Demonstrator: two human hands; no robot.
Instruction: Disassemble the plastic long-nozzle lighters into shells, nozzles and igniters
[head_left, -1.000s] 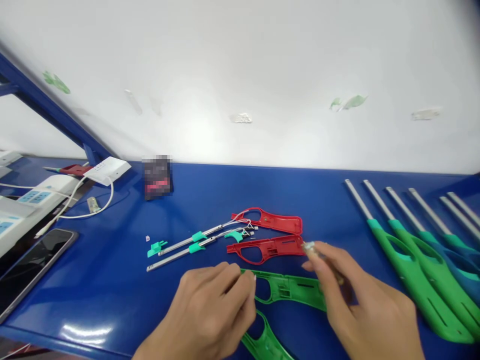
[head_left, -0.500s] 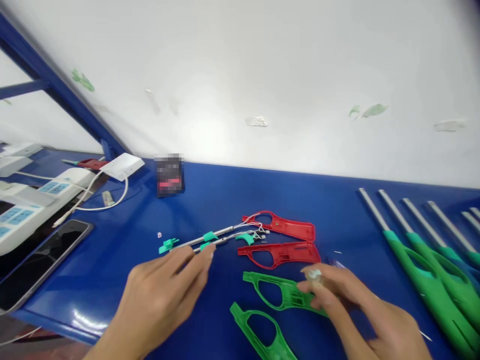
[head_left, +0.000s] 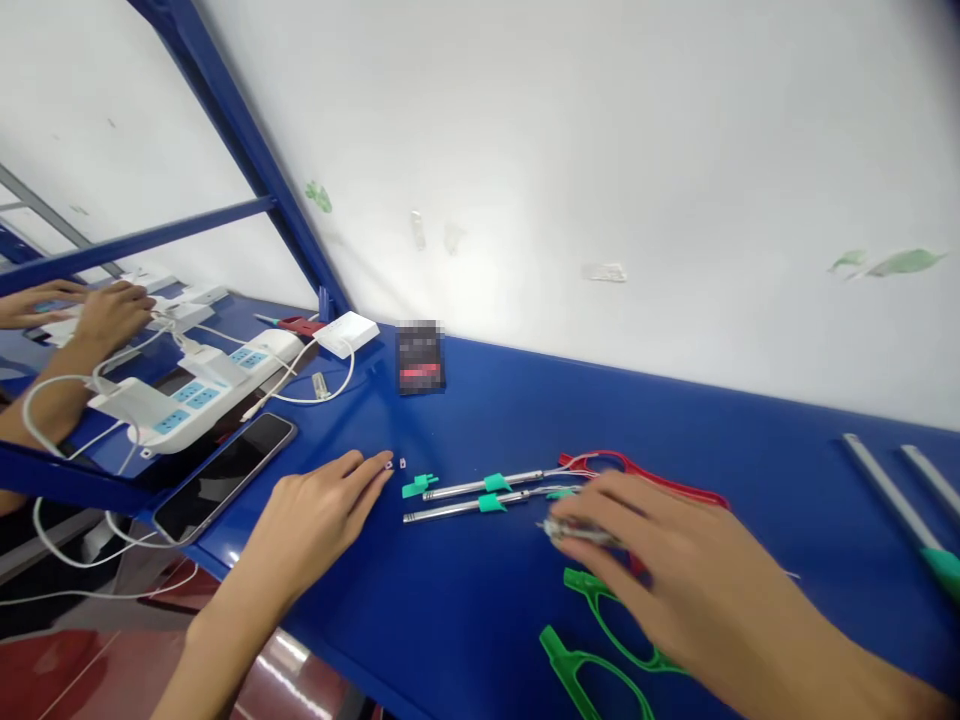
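Observation:
My left hand [head_left: 319,510] rests low over the blue table, its thumb and forefinger pinched at a tiny pale pink piece [head_left: 388,464]. A second tiny pale piece [head_left: 403,463] lies just beyond the fingertips. My right hand [head_left: 660,570] grips a small clear part [head_left: 574,532], blurred and partly covered by the fingers. Between the hands lie two thin metal tubes [head_left: 450,510] with teal clips and white wires, plus a loose teal piece [head_left: 418,486]. Red handle shells [head_left: 645,475] are partly hidden behind my right hand. Green handle shells [head_left: 589,665] lie below it.
Green-handled lighters with metal tubes [head_left: 892,495] lie at the right. At the left are a phone [head_left: 225,480], a white power strip [head_left: 217,395] with cables, a white box [head_left: 346,333] and a blue frame post [head_left: 247,130]. Another person's hand [head_left: 112,315] works beyond it.
The view has swung left, bringing the other person's hands into sight. My left hand has moved off the tubes to the tiny pale pieces. My right hand has carried the clear part leftward over the red shells.

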